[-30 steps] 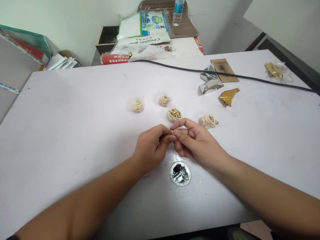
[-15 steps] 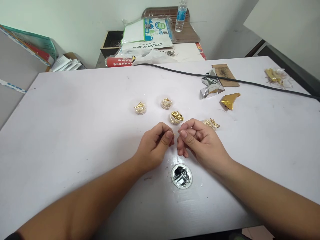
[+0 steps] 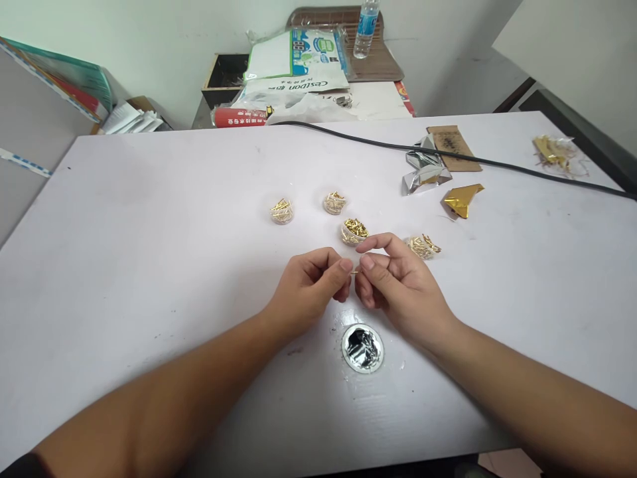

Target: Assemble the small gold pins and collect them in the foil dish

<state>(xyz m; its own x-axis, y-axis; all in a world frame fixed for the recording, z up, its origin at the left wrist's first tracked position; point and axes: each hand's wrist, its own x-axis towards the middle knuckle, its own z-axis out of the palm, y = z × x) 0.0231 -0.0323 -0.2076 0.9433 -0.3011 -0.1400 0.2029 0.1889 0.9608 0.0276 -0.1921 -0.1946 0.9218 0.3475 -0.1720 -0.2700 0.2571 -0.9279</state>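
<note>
My left hand (image 3: 311, 285) pinches a small thin gold-coloured pin (image 3: 353, 272) between thumb and forefinger. At the pin's other end are the pressed-together thumb and middle fingers of my right hand (image 3: 398, 275), with its forefinger lifted and bent above. The fingertips hide most of the pin. Just beyond the hands stands a clear round cup (image 3: 354, 232) heaped with short gold pieces. Another cup of gold pins (image 3: 422, 247) is partly behind my right hand. Below the hands, a round disc (image 3: 363, 348) with a dark, shiny, crinkled middle lies on the white table (image 3: 174, 219).
Two more clear cups of gold pieces, a left one (image 3: 282, 212) and a middle one (image 3: 334, 203), stand farther back. A black cable (image 3: 378, 141) crosses the far side, over silver foil (image 3: 425, 178) and brown card (image 3: 455, 149). Gold foil (image 3: 464, 200) lies at the right.
My fingertips have come closer together, and the right ones now meet the pin's end. The right forefinger has lifted away from the thumb. The view has shifted slightly.
</note>
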